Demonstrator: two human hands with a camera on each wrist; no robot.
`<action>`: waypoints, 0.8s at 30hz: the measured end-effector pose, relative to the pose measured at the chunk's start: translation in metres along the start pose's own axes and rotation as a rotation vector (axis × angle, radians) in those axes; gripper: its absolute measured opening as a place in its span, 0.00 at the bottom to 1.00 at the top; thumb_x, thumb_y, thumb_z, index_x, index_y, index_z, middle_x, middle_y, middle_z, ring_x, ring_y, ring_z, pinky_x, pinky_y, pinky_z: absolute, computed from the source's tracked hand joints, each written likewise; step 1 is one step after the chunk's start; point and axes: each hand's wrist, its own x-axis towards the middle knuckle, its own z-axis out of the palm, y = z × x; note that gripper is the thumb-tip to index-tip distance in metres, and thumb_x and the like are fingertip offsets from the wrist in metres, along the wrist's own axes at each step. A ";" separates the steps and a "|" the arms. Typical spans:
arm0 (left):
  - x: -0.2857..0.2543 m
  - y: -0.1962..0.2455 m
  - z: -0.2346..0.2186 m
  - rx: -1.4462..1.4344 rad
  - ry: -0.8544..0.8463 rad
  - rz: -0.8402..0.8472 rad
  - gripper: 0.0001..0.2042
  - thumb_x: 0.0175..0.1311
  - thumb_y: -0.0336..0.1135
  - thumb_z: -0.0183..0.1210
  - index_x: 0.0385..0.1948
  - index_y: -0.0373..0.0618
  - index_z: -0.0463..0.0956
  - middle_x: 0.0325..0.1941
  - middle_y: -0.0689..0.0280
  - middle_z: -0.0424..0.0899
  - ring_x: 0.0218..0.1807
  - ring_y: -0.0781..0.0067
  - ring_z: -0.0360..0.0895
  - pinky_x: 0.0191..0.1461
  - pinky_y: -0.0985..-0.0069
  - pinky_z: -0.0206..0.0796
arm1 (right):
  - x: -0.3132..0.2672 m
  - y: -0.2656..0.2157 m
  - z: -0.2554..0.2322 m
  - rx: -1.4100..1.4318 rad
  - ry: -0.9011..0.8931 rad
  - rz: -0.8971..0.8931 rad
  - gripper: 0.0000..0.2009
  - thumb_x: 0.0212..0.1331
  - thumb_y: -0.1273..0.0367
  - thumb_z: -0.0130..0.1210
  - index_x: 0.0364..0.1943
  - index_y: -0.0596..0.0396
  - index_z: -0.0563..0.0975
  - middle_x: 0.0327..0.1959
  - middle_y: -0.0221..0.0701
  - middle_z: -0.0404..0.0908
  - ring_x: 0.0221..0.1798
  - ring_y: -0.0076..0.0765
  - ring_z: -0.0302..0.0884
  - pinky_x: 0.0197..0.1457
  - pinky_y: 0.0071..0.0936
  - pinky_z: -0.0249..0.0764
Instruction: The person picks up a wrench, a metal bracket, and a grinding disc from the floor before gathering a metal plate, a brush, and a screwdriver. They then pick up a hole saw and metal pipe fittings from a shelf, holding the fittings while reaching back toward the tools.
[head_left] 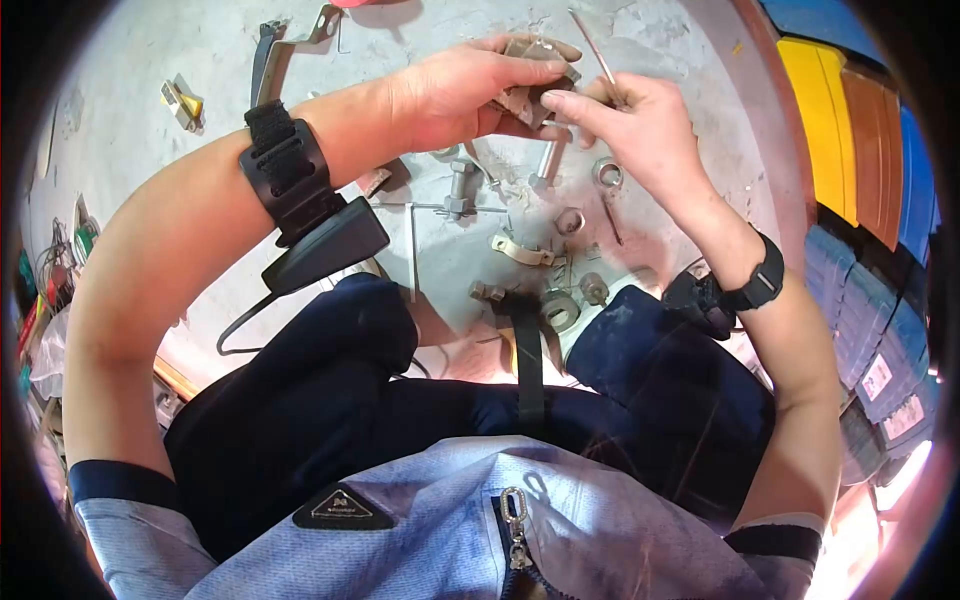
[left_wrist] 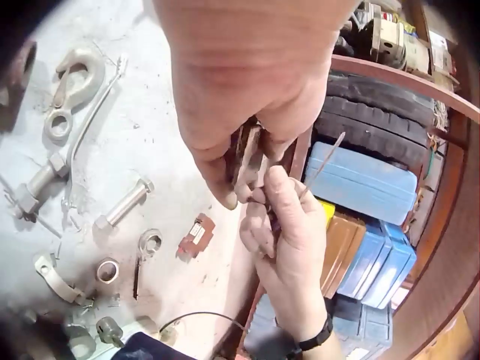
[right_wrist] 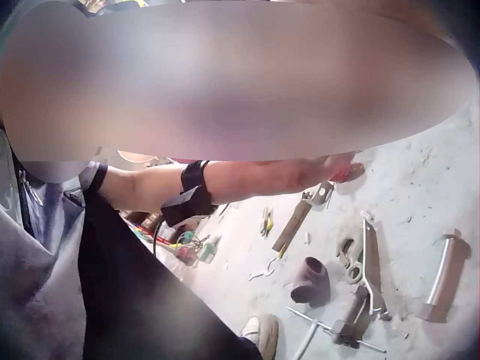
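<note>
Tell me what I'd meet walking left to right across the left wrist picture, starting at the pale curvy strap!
Pale curvy strap, metal nut, metal ring, small reddish block, piece held in the left grip, thin rod held in the right grip.

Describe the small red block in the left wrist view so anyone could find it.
On the pale floor, look below the left hand in the image. The red block lies just right of a metal ring. Unlike that ring and the nearby bolt, it is reddish and boxy, with a pale patch.
</note>
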 end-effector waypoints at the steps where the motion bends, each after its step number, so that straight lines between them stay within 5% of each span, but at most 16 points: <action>1: -0.001 -0.001 0.000 -0.018 0.008 -0.029 0.16 0.63 0.39 0.42 0.50 0.46 0.64 0.43 0.66 0.74 0.44 0.77 0.72 0.53 0.71 0.66 | -0.005 0.002 -0.003 -0.082 0.017 -0.030 0.12 0.45 0.64 0.60 0.19 0.60 0.76 0.15 0.28 0.75 0.18 0.16 0.67 0.21 0.17 0.63; 7: -0.004 0.000 -0.032 -0.064 0.007 -0.077 0.16 0.56 0.31 0.48 0.49 0.48 0.64 0.38 0.68 0.73 0.33 0.79 0.69 0.51 0.68 0.63 | -0.055 0.066 0.001 -0.354 -0.399 -0.369 0.06 0.39 0.70 0.57 0.24 0.53 0.76 0.23 0.33 0.76 0.25 0.39 0.74 0.28 0.29 0.69; 11: -0.005 -0.001 -0.046 -0.154 0.127 -0.156 0.13 0.53 0.30 0.51 0.42 0.43 0.68 0.35 0.65 0.73 0.29 0.77 0.67 0.45 0.69 0.68 | -0.096 0.106 0.044 -0.239 -0.503 -0.253 0.07 0.42 0.69 0.54 0.28 0.51 0.76 0.28 0.32 0.76 0.29 0.41 0.74 0.29 0.31 0.70; 14: -0.005 -0.006 -0.057 -0.078 0.143 -0.178 0.15 0.56 0.33 0.49 0.46 0.44 0.66 0.35 0.68 0.72 0.30 0.79 0.68 0.47 0.71 0.64 | -0.113 0.119 0.073 -0.344 -0.512 -0.218 0.08 0.42 0.69 0.55 0.29 0.53 0.75 0.26 0.32 0.73 0.26 0.41 0.74 0.27 0.34 0.69; 16: -0.004 -0.006 -0.061 -0.068 0.158 -0.197 0.16 0.57 0.34 0.49 0.47 0.44 0.65 0.35 0.68 0.71 0.29 0.80 0.66 0.45 0.73 0.64 | -0.115 0.115 0.084 -0.672 -0.639 -0.253 0.09 0.42 0.66 0.56 0.27 0.53 0.71 0.27 0.30 0.71 0.24 0.40 0.73 0.25 0.35 0.70; 20: -0.008 -0.003 -0.071 -0.056 0.150 -0.182 0.18 0.58 0.36 0.48 0.51 0.44 0.64 0.33 0.71 0.69 0.27 0.81 0.63 0.39 0.76 0.61 | -0.122 0.126 0.103 -0.775 -0.783 -0.398 0.15 0.41 0.62 0.55 0.32 0.54 0.67 0.32 0.35 0.68 0.21 0.38 0.74 0.22 0.34 0.71; 24: -0.015 0.003 -0.073 -0.070 0.170 -0.148 0.19 0.58 0.37 0.48 0.51 0.44 0.64 0.32 0.71 0.69 0.27 0.82 0.61 0.39 0.78 0.60 | -0.104 0.141 0.104 -0.905 -0.727 -0.418 0.14 0.40 0.67 0.54 0.31 0.54 0.66 0.30 0.38 0.68 0.21 0.38 0.74 0.20 0.31 0.70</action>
